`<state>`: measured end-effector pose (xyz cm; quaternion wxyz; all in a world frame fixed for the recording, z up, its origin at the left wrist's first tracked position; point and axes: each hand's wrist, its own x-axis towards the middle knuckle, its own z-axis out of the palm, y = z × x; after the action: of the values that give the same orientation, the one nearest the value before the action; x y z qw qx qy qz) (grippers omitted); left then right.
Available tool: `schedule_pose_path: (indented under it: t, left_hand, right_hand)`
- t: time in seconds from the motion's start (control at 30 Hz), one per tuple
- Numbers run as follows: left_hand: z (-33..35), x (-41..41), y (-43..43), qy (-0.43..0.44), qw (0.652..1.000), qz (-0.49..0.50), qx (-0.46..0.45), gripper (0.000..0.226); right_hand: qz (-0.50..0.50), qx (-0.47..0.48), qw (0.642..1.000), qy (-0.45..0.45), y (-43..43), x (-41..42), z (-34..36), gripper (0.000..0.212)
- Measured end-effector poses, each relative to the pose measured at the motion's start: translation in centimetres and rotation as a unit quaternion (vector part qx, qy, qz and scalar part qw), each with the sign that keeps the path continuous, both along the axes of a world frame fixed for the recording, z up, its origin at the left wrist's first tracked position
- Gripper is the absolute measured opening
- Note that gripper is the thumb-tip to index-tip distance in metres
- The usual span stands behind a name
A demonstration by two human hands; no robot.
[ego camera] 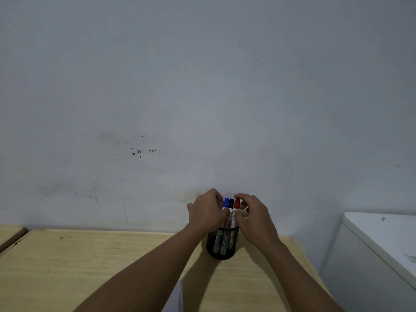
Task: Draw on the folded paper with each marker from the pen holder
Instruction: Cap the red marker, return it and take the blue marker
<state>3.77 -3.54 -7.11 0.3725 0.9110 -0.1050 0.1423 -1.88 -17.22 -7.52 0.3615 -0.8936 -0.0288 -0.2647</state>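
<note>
Head view, setting: a pale wooden table (90, 262) pushed against a scuffed grey-white wall (202, 86), with a white cabinet-like unit (371, 255) at 3 o'clock of the table.
Pen holder: a round black wire-mesh pen holder (222, 243) stands upright on the table near its far edge, at about 1 o'clock from the table's middle, close to the wall.
Markers: three white-barrelled markers stand upright in the holder, side by side and touching; their lower barrels show through the mesh.
Marker caps: the blue marker (226, 203) is on the left, the black marker (231, 203) in the middle, the red marker (236, 203) on the right.
Left hand: the left hand (207, 212) is at 9 o'clock of the markers, fingers curled closed against the blue marker's barrel; whether it truly pinches it, I cannot tell.
Right hand: the right hand (254, 216) is at 3 o'clock of the markers, thumb and fingertips closed on the red marker just below its cap.
Paper: a sliver of white folded paper (176, 296) lies at the table's near edge, at 6 o'clock of the holder, mostly hidden by the left forearm.
</note>
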Motion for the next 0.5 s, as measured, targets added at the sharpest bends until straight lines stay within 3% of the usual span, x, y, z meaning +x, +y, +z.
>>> schedule_pose_path:
  t: [0.33,0.5]
  left_hand:
    - [1.4,-1.1,1.3,0.017,0.998,0.001,-0.055,0.036]
    - [5.2,-2.7,4.6,-0.025,0.992,0.015,-0.123,0.014]
  right_hand:
    - [-0.025,-0.1,0.992,0.075,0.7,0.2,0.4,0.049]
    - [-0.026,-0.011,1.0,-0.006,1.4,-1.1,1.9,0.043]
